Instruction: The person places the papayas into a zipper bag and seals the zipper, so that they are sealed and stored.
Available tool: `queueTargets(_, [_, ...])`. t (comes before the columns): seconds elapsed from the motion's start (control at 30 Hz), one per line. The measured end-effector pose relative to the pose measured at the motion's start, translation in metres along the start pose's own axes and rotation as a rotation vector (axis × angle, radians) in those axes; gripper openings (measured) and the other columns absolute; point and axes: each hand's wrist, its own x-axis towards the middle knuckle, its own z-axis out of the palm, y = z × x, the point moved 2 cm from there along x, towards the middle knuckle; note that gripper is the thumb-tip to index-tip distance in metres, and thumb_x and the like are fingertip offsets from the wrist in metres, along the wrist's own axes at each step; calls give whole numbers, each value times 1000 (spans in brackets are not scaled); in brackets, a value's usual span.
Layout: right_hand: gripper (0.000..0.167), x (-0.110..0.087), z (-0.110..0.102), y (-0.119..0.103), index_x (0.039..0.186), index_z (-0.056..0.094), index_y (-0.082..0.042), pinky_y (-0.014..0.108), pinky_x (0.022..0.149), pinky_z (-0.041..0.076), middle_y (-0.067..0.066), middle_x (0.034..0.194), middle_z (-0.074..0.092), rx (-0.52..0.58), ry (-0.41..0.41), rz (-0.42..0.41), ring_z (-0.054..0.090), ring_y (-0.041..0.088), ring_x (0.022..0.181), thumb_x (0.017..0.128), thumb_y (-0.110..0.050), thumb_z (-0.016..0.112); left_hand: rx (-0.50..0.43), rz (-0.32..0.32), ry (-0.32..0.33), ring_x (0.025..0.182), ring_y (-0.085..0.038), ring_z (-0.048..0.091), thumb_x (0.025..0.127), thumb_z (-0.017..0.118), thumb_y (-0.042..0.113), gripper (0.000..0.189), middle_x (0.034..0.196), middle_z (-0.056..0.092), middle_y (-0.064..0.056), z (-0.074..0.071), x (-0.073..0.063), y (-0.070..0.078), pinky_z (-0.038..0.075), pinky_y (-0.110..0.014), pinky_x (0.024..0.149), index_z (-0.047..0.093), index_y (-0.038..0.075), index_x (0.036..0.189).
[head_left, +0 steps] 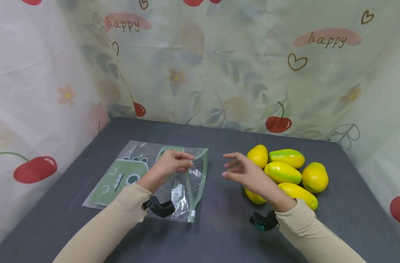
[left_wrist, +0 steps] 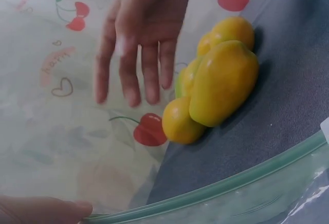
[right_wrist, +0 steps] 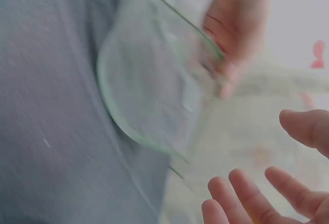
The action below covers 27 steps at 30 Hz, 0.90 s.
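Note:
A clear zip bag (head_left: pixel 178 195) with a green cartoon print and green edging lies on the table at the left. My left hand (head_left: pixel 167 166) pinches its upper lip between thumb and fingers, and the mouth gapes in the right wrist view, where the bag (right_wrist: pixel 144 80) looks blurred. A white slider (head_left: pixel 192 214) sits at the near end of the bag's mouth. My right hand (head_left: pixel 247 174) hovers between the bag and several yellow and yellow-green mangoes (head_left: pixel 283 172), its fingers spread and holding nothing. Part of the mango pile is hidden behind that hand and wrist.
The dark grey table (head_left: pixel 216 233) is backed by a printed cloth (head_left: pixel 213 65) and flanked by pale cloth on both sides. A thin looped wire (head_left: pixel 349 133) shows at the back right corner. Black wrist devices hang under both wrists.

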Motion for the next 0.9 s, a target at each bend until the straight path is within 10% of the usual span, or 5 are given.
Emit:
queueTargets(0.43, [62,-46,-58,1,149,31,-18,55,106,38,16,140,46,-62,170,-129,46,38,129,96,-27,62,-6,14,-7,101,-30,64,90,65,5,30,117,66,-20,-6,-5,3,54,-27,82,66,-2,119])
queueTargets(0.67, [61,-64,-73,19,150,32,-18,4,95,35,14,138,49,-178,259,-201,48,17,126,97,-21,61,-1,10,0,86,-14,65,91,66,9,31,114,68,-14,-9,-10,7,54,-27,83,66,0,120])
queueTargets(0.8, [62,-73,-81,30,150,32,-19,0,93,33,17,138,47,-188,293,-231,44,-7,120,96,-15,61,-8,15,1,84,-10,65,91,66,10,31,113,68,-13,-11,-12,9,54,-28,84,66,1,121])
queueTargets(0.9, [64,-79,-87,40,151,30,-22,0,91,33,16,138,47,-205,301,-204,45,0,123,96,-16,61,-16,17,2,86,-10,65,92,66,11,32,115,67,-14,-11,-13,10,54,-29,86,65,0,122])
